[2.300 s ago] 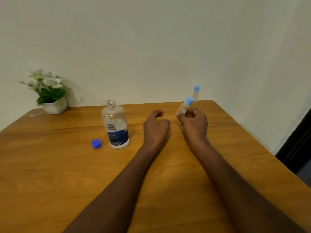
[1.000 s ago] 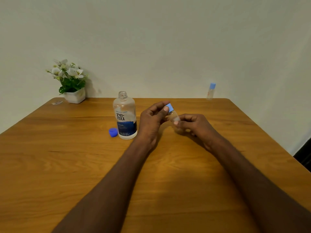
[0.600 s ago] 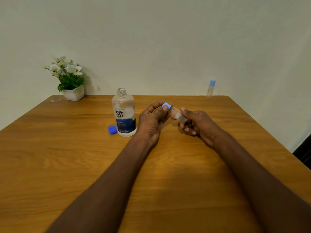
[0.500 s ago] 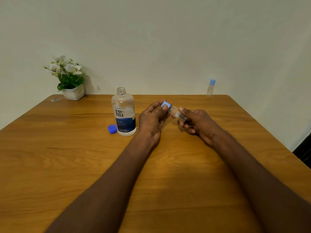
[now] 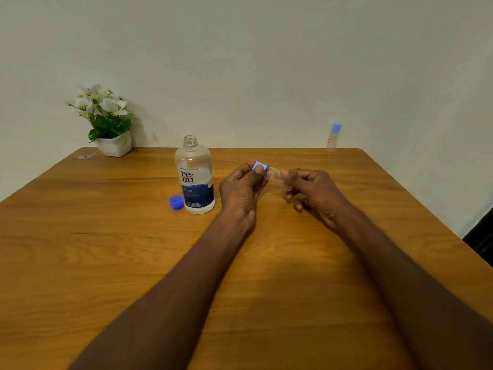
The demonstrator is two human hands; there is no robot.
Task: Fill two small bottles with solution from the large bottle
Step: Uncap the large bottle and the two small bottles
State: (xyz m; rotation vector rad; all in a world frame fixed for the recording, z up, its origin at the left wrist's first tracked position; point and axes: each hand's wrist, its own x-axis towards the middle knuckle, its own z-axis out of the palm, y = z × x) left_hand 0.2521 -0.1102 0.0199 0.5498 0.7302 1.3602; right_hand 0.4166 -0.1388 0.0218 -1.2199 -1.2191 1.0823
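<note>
Over a wooden table [image 5: 106, 263], a person held a small clear bottle [image 5: 274, 175] nearly on its side between both hands, well above the tabletop. The right hand [image 5: 313, 193] was curled shut around the bottle's body, while the left hand [image 5: 241, 189] pinched its light-blue cap [image 5: 259, 166] between thumb and fingertips, the other fingers folded loosely.

The step in hand appeared to be unscrewing that cap. It would go best with the right hand keeping the body steady and only the left turning, and with the bottle brought upright before the cap came free. The cap is small and would be best set down close by, perhaps beside the dark-blue cap [image 5: 176, 202] of the large bottle [image 5: 195, 180], which stood uncapped and upright just left of the left hand.

A second small bottle [image 5: 333, 137], capped, stood at the far right edge of the table against the wall, with a potted plant [image 5: 106, 121] in the far left corner (neither was touched).

Compared with half a second before, the grip on cap and body was unchanged and the bottle lay at much the same tilt; whether the cap had loosened could not be told. Two seconds earlier, the right hand alone had held the bottle up, and the left was empty.
</note>
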